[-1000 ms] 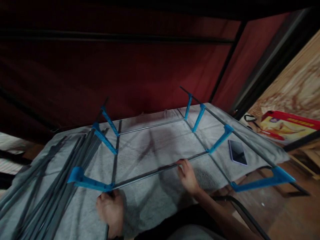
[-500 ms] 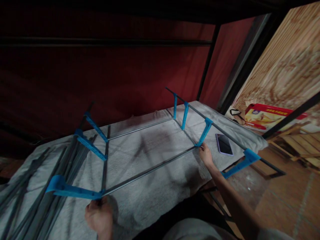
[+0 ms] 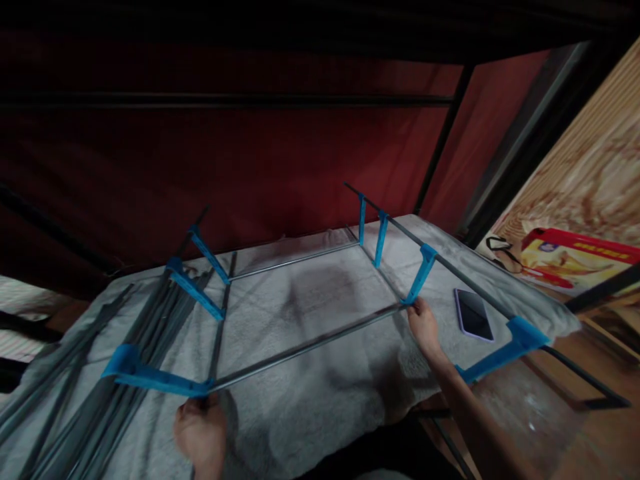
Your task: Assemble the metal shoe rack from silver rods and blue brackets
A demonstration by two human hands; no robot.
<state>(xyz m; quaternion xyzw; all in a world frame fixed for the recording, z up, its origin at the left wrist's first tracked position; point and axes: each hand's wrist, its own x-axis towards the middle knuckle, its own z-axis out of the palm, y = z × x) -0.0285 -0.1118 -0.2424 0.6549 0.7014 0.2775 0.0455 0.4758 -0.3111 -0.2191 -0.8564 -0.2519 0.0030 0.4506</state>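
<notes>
A frame of thin grey metal tubes (image 3: 310, 345) with blue plastic brackets (image 3: 419, 275) lies on a pale cloth. Two side rails run away from me, joined by two cross tubes. At the near left corner my left hand (image 3: 201, 427) is closed on the frame, just below a blue bracket (image 3: 155, 380); its fingertips are partly hidden. My right hand (image 3: 424, 327) is closed at the right end of the near cross tube, beneath another bracket. Farther right, an upper rail (image 3: 465, 283) passes through several brackets.
A bundle of loose grey tubes (image 3: 135, 353) lies on the cloth (image 3: 320, 400) at left. A phone (image 3: 474, 315) rests right of my right hand. Dark bed-like posts (image 3: 445, 137) and a red panel (image 3: 250, 173) stand behind. A red and yellow box (image 3: 575, 260) is at far right.
The view has swung left, so the frame, phone and box sit farther right in the picture. Both hands keep hold at the same corners.
</notes>
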